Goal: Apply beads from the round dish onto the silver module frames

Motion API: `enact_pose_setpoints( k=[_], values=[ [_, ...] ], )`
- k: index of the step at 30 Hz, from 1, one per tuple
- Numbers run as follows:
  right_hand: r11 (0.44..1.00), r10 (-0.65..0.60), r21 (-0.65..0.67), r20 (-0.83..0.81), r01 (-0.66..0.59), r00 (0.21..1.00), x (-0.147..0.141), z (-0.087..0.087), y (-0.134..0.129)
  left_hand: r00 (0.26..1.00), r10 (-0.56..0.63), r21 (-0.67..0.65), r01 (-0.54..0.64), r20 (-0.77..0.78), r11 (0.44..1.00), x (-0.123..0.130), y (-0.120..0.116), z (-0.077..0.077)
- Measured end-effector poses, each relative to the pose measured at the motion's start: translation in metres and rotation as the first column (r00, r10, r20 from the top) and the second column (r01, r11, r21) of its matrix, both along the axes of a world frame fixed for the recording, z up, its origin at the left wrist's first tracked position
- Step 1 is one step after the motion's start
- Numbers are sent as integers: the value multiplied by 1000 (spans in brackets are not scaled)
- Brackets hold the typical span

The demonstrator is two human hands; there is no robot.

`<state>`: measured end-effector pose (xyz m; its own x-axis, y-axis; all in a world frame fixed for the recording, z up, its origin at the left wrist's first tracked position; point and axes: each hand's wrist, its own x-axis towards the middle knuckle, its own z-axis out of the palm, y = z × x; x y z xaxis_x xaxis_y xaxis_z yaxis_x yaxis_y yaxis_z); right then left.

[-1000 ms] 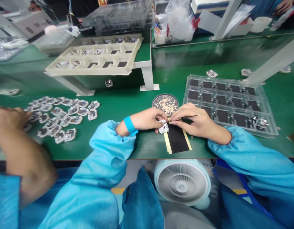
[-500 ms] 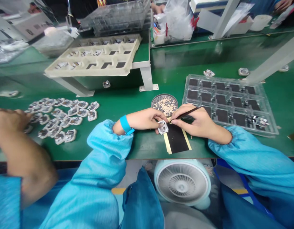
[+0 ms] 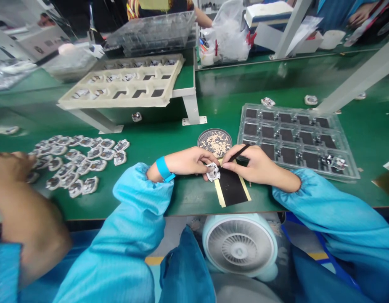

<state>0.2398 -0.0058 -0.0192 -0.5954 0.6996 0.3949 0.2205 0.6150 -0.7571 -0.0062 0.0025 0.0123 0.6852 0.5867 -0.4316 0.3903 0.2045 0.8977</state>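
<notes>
My left hand point(image 3: 194, 162) is closed on a small white housing point(image 3: 213, 172) with metal and dark parts inside, held above the left edge of a black mat point(image 3: 232, 187) with pale yellow side strips. Dark tweezers point(image 3: 239, 153) are pinched in my right hand point(image 3: 252, 164), just right of the housing. Fingers hide the tweezer tips, so I cannot tell whether they touch it. Directly behind both hands sits a round grey dish point(image 3: 231, 136) of tiny beige and dark pieces.
Many similar housings point(image 3: 83, 167) lie at left, near a co-worker's blurred hand point(image 3: 11, 166). A clear compartment tray point(image 3: 350, 174) with dark pads stands at right. A cream tray point(image 3: 118, 101) rests on a raised shelf point(image 3: 189, 90). Below the table edge is a fan point(image 3: 240, 248).
The whole view has shifted slightly. The tweezers now slant more steeply in my right hand, with less of them showing. My left hand keeps the housing in nearly the same place.
</notes>
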Motion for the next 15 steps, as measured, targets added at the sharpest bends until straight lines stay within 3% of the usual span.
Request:
enact_pose_setpoints(
  k=[6, 11, 15],
  values=[
    [946, 123, -306, 45, -103, 991, 7, 14, 8, 1000, -10, -9, 10, 5, 1000, -1, 2, -2],
    [923, 177, -358, 67, -142, 982, 13, 20, 13, 999, -36, 13, 36, -31, 999, -3, 5, -5],
    [917, 131, -381, -1, -121, 991, 21, 21, 14, 998, -57, 0, 57, -37, 998, -4, 7, -5]
  ],
)
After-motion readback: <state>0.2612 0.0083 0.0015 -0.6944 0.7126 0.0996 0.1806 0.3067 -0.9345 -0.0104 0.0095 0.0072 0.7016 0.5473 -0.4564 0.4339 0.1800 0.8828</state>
